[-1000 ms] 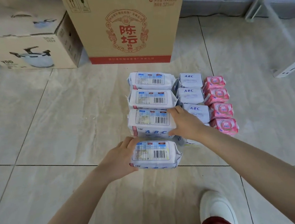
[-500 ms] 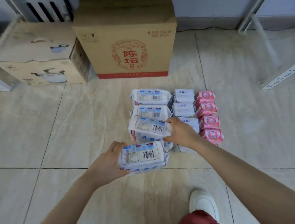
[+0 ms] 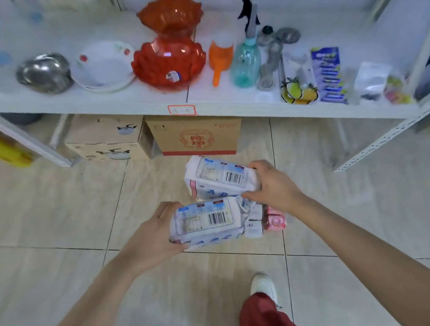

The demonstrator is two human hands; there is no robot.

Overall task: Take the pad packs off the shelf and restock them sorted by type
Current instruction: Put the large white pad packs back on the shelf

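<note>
Grips one pack (image 3: pixel 205 220) by its end in the left hand (image 3: pixel 151 236), a second pack (image 3: pixel 219 179) in the right hand (image 3: pixel 275 187), fingers curled round both. Holds both raised off the floor rows, no longer in line as a second ago. Faces the shelf (image 3: pixel 116 103) now, unseen before. Leaves a pink pack (image 3: pixel 275 221) below. Suggests sorting done, restocking about to begin.

near pack (image 3: pixel 205 220), far pack (image 3: pixel 220 179) | raised off floor (image 3: pixel 57 201) | shelf (image 3: pixel 132 109) now in view

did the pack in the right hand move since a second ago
Yes. The right hand has lifted its pack up; it now shows just below the cardboard box, earlier well short.
</note>
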